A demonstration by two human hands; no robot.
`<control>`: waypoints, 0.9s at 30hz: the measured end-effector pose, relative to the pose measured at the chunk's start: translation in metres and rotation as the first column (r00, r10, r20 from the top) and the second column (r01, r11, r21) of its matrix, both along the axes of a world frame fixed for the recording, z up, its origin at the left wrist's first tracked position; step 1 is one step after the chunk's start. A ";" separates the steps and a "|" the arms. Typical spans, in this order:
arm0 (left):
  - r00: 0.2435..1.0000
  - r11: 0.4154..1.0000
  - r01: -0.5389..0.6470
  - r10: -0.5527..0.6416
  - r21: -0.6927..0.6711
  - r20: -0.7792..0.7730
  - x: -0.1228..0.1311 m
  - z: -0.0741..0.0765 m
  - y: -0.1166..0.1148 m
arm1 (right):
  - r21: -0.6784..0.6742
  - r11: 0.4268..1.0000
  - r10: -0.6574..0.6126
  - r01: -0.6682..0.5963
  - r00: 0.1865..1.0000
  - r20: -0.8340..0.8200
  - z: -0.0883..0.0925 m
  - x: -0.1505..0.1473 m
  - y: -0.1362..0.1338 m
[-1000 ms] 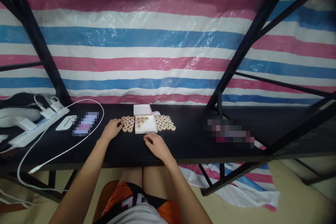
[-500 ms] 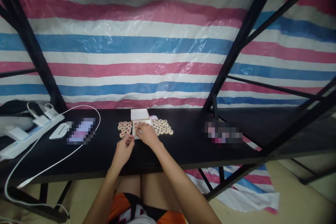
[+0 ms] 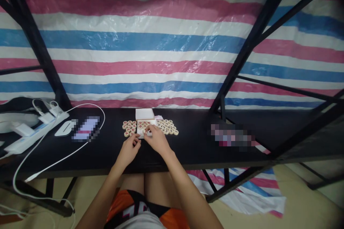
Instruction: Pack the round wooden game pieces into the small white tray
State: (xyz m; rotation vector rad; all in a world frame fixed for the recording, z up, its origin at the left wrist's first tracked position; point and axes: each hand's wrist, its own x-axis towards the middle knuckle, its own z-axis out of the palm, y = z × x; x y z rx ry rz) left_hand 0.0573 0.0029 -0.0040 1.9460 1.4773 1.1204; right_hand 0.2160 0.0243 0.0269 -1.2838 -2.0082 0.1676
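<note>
A small white box (image 3: 139, 132) lies with its lid (image 3: 144, 113) folded back, and several round Chinese chess pieces with red characters (image 3: 145, 124) sit in it. My right hand (image 3: 157, 139) reaches over the box's right side, thumb and fingers pinched on a Chinese chess piece (image 3: 145, 132) above the front of the box. At the front left corner, my left hand (image 3: 130, 147) has its fingers curled, the tips gripping the box edge. Left of the box are loose red-marked pieces (image 3: 129, 127); to its right lie dark-marked ones (image 3: 168, 126).
On the black table (image 3: 196, 143), a phone (image 3: 86, 128), a white card-like object (image 3: 64, 128) and a power strip (image 3: 40, 132) with a white cable (image 3: 57, 159) lie at left. A blurred item (image 3: 232, 136) is at right. Black metal posts (image 3: 242, 48) frame a striped tarp (image 3: 142, 39).
My right hand has drawn back slightly from inside the box, and a piece shows at its fingertips. My left hand stays by the front left corner. The view has shifted a little.
</note>
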 end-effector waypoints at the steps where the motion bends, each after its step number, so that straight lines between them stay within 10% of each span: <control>1: 1.000 1.000 0.014 -0.014 0.002 -0.001 0.000 0.000 0.000 | -0.014 0.996 0.085 -0.086 0.995 -0.058 -0.004 0.005 -0.009; 4: 0.996 0.996 0.087 -0.087 -0.004 -0.027 0.000 0.003 -0.003 | -0.101 0.940 0.312 -0.325 0.941 -0.129 -0.019 0.013 -0.026; 27: 0.970 0.992 0.118 -0.104 0.050 -0.221 -0.002 -0.007 0.001 | -0.108 0.975 0.177 -0.193 0.974 -0.143 -0.037 0.015 -0.018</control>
